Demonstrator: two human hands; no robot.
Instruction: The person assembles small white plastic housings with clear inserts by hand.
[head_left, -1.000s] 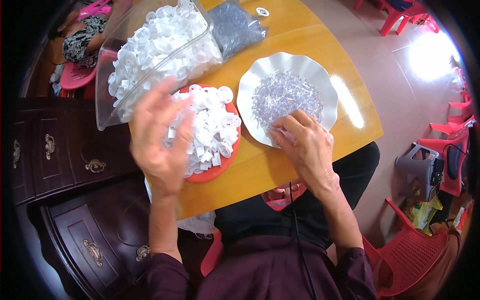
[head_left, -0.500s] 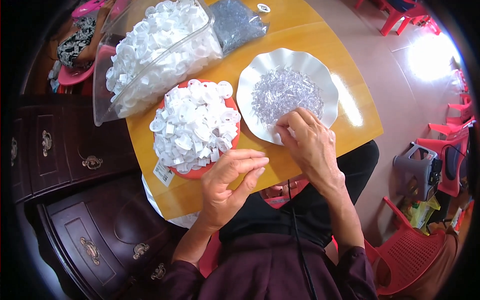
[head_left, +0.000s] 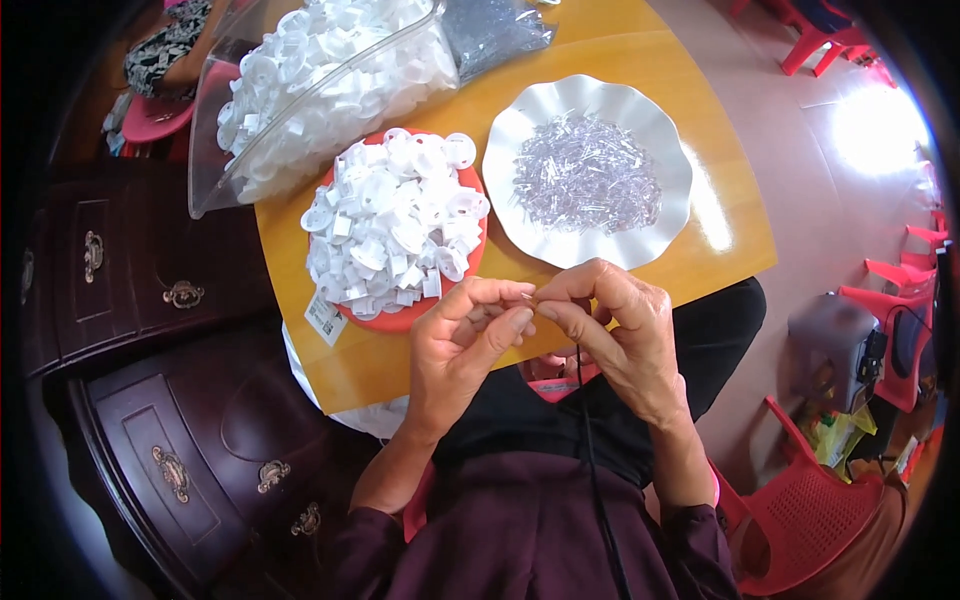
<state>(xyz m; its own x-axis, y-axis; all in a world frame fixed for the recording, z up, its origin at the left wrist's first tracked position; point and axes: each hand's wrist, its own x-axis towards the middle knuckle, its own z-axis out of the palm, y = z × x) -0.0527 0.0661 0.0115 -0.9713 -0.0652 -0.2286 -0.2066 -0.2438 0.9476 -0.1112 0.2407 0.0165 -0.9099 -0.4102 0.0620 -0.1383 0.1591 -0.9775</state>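
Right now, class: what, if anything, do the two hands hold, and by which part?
The left hand and right hand meet fingertip to fingertip, pinching something tiny between them. It is too small to identify, so the part gripped cannot be told.

A wooden table [head_left: 640, 60] carries a red plate [head_left: 405, 318], white dish [head_left: 520, 130] and clear bag [head_left: 230, 170].

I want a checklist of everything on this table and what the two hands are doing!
Surface: yellow wooden table, shiny.
Job's things: red round plate heaped with white plastic caps; white scalloped plate of small clear plastic tubes.
Clutter: clear plastic bag of white caps; bag of clear bits.
Grippers: left hand and right hand pinch something tiny together at the fingertips.
Cables: thin black cord down the lap.
Surroundings: dark wooden drawers, red plastic chairs.
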